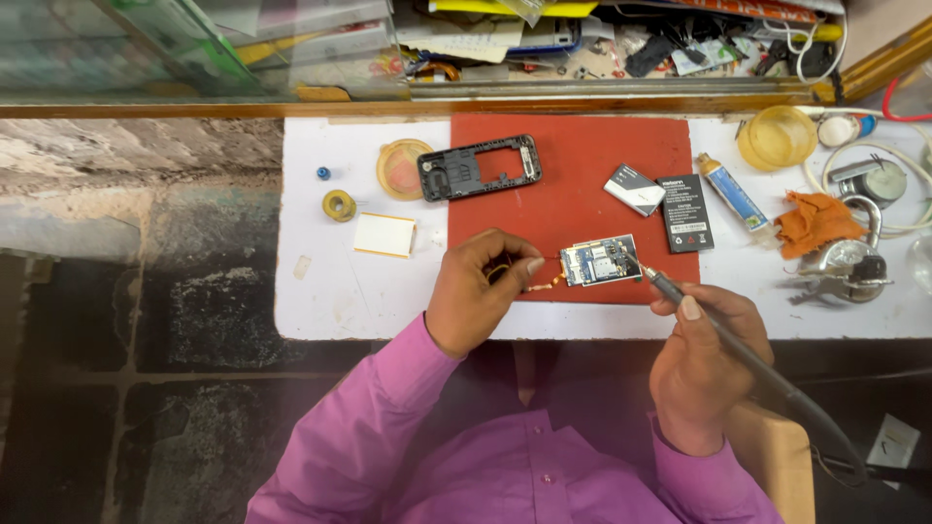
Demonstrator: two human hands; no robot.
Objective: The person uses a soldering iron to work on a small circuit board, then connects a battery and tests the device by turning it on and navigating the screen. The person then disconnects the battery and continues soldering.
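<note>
On the red mat: a small blue circuit board (601,261) lies near the front edge of the red mat (573,175), between the two hands.
Left hand: the left hand (476,296) is curled, and its thumb and forefinger are pinched together on a thin orange wire (544,283) that runs to the left edge of the board.
Right hand: the right hand (701,364) is closed around the grip of a soldering iron (738,349); the tip of the iron is at the right edge of the board. I cannot tell if the tip really touches it.
Hands together or apart: they are apart, one at each side of the board.
Step in hand: as I judge it, this is soldering work at a point on the edge of the board, while the other hand keeps the wire steady.
What the move calls for: I think a very still tip, a short contact only, and a left hand that does not pull on the wire.
Further on the mat: a black phone frame (480,167) at the back, and two dark batteries (685,212) at the right.
Beside the mat: a roll of yellow tape (339,205), a white pad (384,235), an orange cloth (814,219) and a blue tube (733,192) lie on the white table (320,291).
</note>
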